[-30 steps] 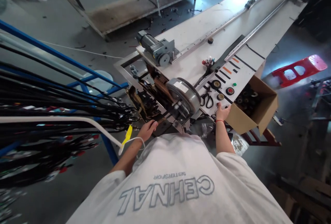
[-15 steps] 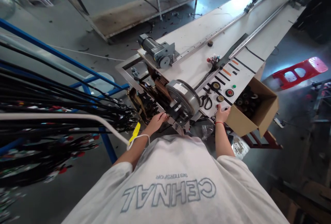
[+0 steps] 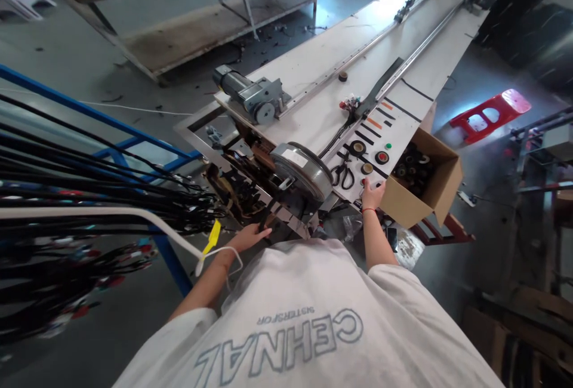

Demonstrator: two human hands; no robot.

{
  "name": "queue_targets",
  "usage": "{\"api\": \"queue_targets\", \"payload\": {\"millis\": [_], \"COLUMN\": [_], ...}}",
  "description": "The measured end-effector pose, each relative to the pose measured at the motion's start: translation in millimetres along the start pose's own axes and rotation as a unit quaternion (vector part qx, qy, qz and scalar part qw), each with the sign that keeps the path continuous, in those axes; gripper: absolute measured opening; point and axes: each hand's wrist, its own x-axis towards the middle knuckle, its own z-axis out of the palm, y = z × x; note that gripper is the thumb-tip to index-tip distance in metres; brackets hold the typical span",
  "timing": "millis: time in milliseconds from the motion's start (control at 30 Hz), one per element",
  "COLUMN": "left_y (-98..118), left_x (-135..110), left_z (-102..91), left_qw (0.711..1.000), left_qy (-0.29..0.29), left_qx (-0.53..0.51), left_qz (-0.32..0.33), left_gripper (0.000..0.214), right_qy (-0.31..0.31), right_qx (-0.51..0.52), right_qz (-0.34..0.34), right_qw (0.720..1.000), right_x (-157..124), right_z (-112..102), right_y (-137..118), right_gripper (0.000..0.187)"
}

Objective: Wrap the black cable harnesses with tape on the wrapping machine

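I stand at the near end of a long white machine table (image 3: 322,110). My left hand (image 3: 248,236) reaches with fingers stretched out toward the dark mechanism (image 3: 244,194) below a big grey round drum (image 3: 298,168). A white cord with a yellow tag (image 3: 211,239) loops round that wrist. My right hand (image 3: 370,194) lies flat on the table's near corner, fingers spread, just below a small round button (image 3: 367,168) and beside black scissors (image 3: 342,176).
An open cardboard box (image 3: 425,188) of dark tape rolls sits right of my right hand. A thick bundle of black cables (image 3: 98,197) hangs on a blue rack (image 3: 111,155) at left. A grey motor (image 3: 250,97) sits on the table. A red stool (image 3: 487,114) stands on the floor at right.
My left hand reached up to the mechanism by the drum, then drew back down and left. My right hand stayed on the table corner. My view swung slightly.
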Motion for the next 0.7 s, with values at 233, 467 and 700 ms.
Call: {"api": "queue_targets", "payload": {"millis": [233,467,700], "left_y": [0,11,12], "left_x": [-35,-39,-45], "left_z": [9.5,14.5,18.8], "left_qw": [0.996,0.990,0.985], "left_qy": [0.089,0.135,0.163], "left_qx": [-0.010,-0.038,-0.050], "left_qz": [0.001,0.012,0.026], "left_gripper": [0.053,0.056,0.059], "right_qy": [0.003,0.005,0.002], "right_qx": [0.005,0.002,-0.022], "right_qz": [-0.002,0.004,-0.008], "right_qw": [1.000,1.000,1.000], "right_x": [-1,-3,1], "right_z": [0,-1,1], "right_y": [1,-1,3], "right_gripper": [0.084,0.083,0.089]}}
